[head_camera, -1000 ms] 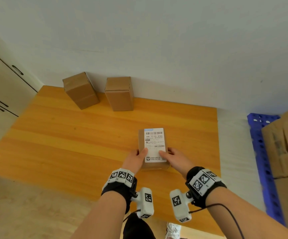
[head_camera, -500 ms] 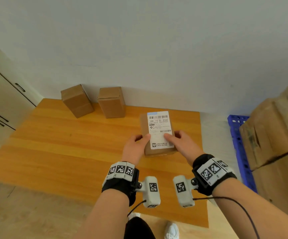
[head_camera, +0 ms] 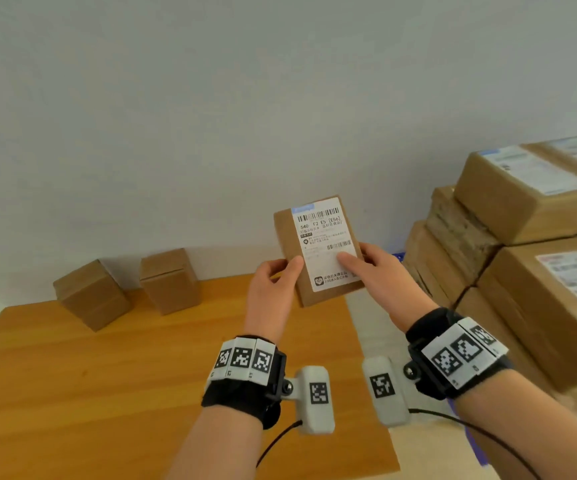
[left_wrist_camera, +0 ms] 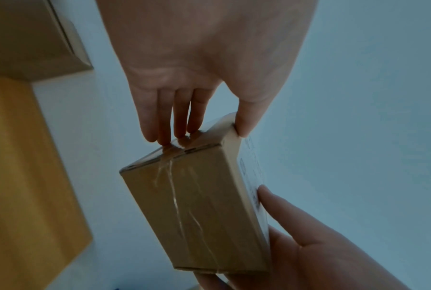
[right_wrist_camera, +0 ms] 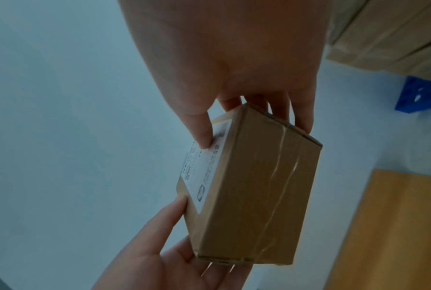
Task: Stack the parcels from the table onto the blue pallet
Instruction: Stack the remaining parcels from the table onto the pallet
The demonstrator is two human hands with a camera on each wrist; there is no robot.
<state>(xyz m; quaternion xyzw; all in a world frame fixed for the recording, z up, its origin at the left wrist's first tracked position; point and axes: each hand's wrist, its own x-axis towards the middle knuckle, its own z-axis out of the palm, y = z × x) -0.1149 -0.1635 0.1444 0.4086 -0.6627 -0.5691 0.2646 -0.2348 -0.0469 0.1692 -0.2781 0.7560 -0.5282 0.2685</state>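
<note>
Over the table's right edge, up in the air, the labelled parcel point(head_camera: 318, 249) is carried between both hands. Going left to right: at about nine o'clock of it, two plain cartons point(head_camera: 126, 289) wait on the wooden table point(head_camera: 72, 393) against the wall. The left hand point(head_camera: 273, 289) pinches the near-left corner, thumb on the label, fingers underneath; the right hand point(head_camera: 380, 275) clamps the near-right edge the same way. At three o'clock stands the stack of parcels point(head_camera: 522, 254), with a sliver of blue pallet point(right_wrist_camera: 418, 94) beneath. The box looks light and stiff — taped cardboard, slick where the tape runs — so the edges seem the best hold. Its long axis runs toward eleven o'clock, label face up, tilted toward the person.
</note>
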